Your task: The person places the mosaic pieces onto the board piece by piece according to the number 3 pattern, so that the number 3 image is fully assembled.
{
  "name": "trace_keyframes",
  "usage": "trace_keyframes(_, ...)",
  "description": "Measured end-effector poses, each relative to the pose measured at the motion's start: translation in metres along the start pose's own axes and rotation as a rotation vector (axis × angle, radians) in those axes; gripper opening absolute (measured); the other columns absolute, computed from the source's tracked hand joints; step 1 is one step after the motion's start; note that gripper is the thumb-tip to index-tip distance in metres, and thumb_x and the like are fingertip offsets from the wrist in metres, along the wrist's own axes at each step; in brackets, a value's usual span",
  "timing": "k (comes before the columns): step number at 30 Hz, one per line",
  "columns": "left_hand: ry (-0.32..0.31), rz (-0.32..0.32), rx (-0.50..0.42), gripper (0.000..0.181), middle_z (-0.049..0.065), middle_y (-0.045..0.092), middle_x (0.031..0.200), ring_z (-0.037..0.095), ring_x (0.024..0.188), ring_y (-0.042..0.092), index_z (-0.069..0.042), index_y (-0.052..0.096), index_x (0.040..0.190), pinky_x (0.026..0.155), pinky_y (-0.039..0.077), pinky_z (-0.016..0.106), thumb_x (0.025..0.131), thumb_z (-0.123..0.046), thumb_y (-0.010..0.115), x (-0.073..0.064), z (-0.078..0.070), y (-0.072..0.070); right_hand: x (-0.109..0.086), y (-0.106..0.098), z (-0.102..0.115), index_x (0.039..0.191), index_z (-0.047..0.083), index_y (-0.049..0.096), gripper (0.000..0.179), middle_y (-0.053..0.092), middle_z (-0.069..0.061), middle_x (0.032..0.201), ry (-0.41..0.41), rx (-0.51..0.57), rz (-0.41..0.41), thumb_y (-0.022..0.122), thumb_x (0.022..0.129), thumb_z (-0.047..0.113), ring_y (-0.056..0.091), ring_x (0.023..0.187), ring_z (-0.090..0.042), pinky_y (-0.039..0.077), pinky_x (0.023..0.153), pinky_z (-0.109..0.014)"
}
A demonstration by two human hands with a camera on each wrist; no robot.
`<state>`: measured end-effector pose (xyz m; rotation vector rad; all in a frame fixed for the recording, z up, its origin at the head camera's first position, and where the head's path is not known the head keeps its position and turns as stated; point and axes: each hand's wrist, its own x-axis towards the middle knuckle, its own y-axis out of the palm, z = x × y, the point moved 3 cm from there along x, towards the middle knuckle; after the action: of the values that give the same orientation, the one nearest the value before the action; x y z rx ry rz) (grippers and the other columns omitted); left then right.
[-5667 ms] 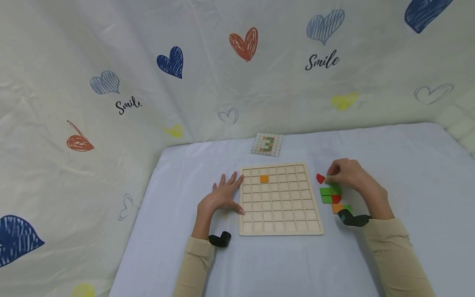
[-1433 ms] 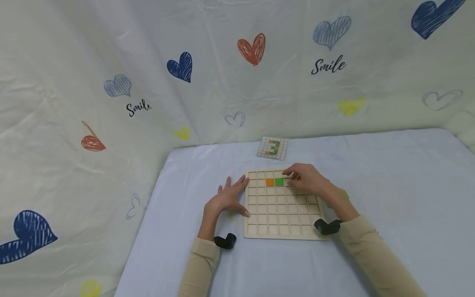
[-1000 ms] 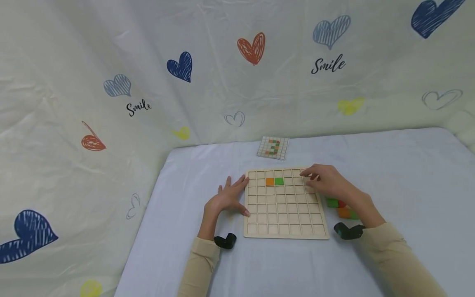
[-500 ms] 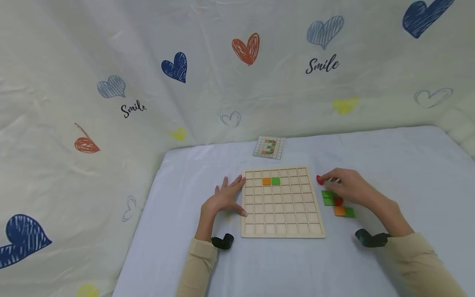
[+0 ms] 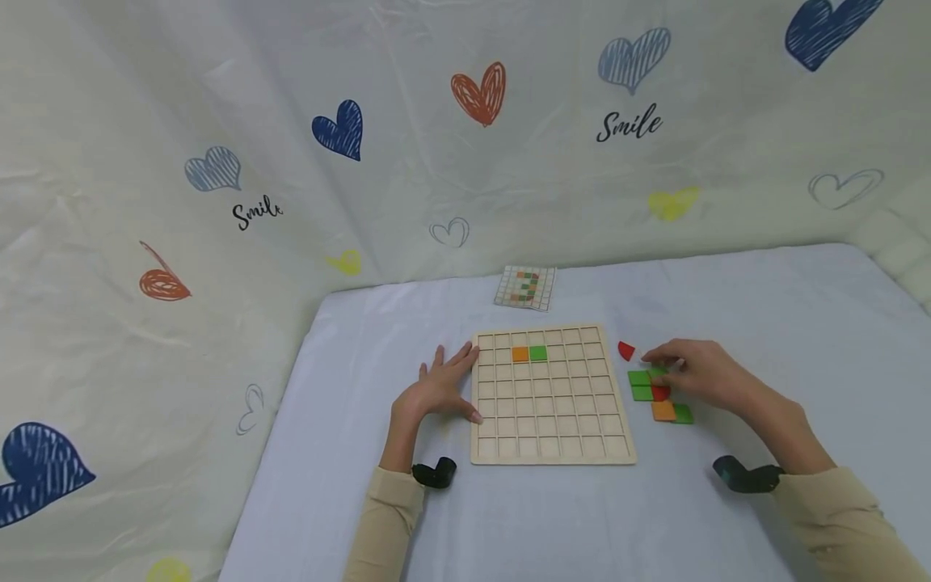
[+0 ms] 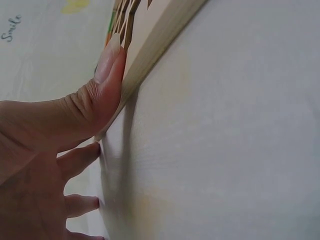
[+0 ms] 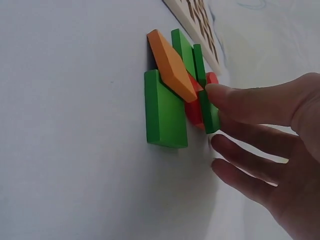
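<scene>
My left hand [image 5: 434,390] lies with spread fingers at the left edge of a wooden grid board [image 5: 549,404]; its thumb rests on the rim. An orange square tile [image 5: 520,354] and a green square tile [image 5: 538,353] sit side by side in the board's second row. My right hand [image 5: 701,373] hovers over the loose tiles right of the board. In the right wrist view its thumb touches a green tile [image 7: 209,114], the other fingers are apart, and no firm pinch shows. A red quarter-round tile [image 5: 626,351] lies beyond the fingertips.
A printed pattern card [image 5: 525,288] lies behind the board. Near my right hand are loose green tiles [image 5: 640,385], another red tile [image 5: 660,393], an orange tile [image 5: 663,411] and a green tile [image 5: 683,414]. A white cloth [image 5: 553,517] covers the table.
The green tile has joined the orange one on the board. My right hand returned to the loose tiles, touched the red quarter-round, then drew back toward a green tile. The left hand stays.
</scene>
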<state>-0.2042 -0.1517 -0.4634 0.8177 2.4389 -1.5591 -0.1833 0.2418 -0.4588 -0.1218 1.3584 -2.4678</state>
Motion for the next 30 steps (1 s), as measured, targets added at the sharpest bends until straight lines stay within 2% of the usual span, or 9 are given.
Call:
trace_keyframes(2, 0.000, -0.001, -0.005, 0.119, -0.002, 0.011, 0.174, 0.044, 0.158, -0.007, -0.020, 0.022, 0.166, 0.122, 0.002, 0.072, 0.072, -0.031, 0.095, -0.0003, -0.0001, -0.0003, 0.0002, 0.0005, -0.0008, 0.117, -0.005, 0.073, 0.031, 0.073, -0.017, 0.107, -0.011, -0.008, 0.000, 0.074, 0.087, 0.003, 0.065, 0.095, -0.031, 0.059, 0.083, -0.050)
trace_keyframes(5, 0.002, 0.000, -0.011, 0.119, -0.001, 0.011, 0.174, 0.044, 0.158, -0.008, -0.019, 0.022, 0.166, 0.122, 0.002, 0.072, 0.072, -0.030, 0.095, -0.0004, -0.0004, -0.0003, 0.0006, 0.0004, -0.0018, 0.114, -0.005, 0.075, 0.028, 0.071, -0.012, 0.100, -0.014, -0.024, 0.003, 0.075, 0.087, 0.003, 0.064, 0.089, -0.027, 0.059, 0.076, -0.039)
trace_keyframes(10, -0.002, 0.003, -0.012, 0.120, -0.002, 0.010, 0.174, 0.044, 0.158, -0.008, -0.020, 0.021, 0.166, 0.122, 0.001, 0.072, 0.072, -0.031, 0.095, -0.0005, -0.0009, -0.0007, 0.0010, -0.0011, -0.0015, 0.108, -0.003, 0.077, 0.023, 0.067, -0.006, 0.091, -0.016, -0.032, -0.017, 0.076, 0.086, 0.003, 0.059, 0.082, -0.021, 0.051, 0.065, -0.023)
trace_keyframes(15, -0.006, 0.002, -0.012, 0.120, -0.003, 0.010, 0.174, 0.043, 0.159, -0.008, -0.021, 0.021, 0.166, 0.123, 0.001, 0.071, 0.072, -0.030, 0.095, -0.0010, -0.0011, -0.0009, 0.0007, -0.0015, -0.0020, 0.103, -0.001, 0.079, 0.018, 0.068, -0.004, 0.089, -0.015, -0.033, -0.054, 0.077, 0.086, 0.005, 0.059, 0.081, -0.020, 0.050, 0.063, -0.022)
trace_keyframes(22, -0.006, 0.003, -0.014, 0.120, -0.002, 0.010, 0.174, 0.044, 0.158, -0.008, -0.020, 0.022, 0.166, 0.122, 0.001, 0.071, 0.072, -0.031, 0.095, -0.0008, -0.0004, -0.0005, -0.0005, -0.0032, -0.0047, 0.108, 0.000, 0.078, 0.021, 0.070, -0.005, 0.089, -0.002, -0.020, -0.053, 0.076, 0.090, 0.011, 0.058, 0.081, -0.022, 0.047, 0.063, -0.027)
trace_keyframes(30, 0.001, 0.000, -0.011, 0.119, -0.001, 0.011, 0.174, 0.045, 0.158, -0.007, -0.019, 0.023, 0.166, 0.122, 0.002, 0.072, 0.072, -0.030, 0.095, -0.0007, -0.0003, -0.0009, 0.0001, -0.0039, -0.0031, 0.106, 0.004, 0.076, 0.016, 0.072, -0.007, 0.091, -0.001, 0.006, -0.090, 0.076, 0.090, 0.009, 0.062, 0.082, -0.023, 0.051, 0.065, -0.026)
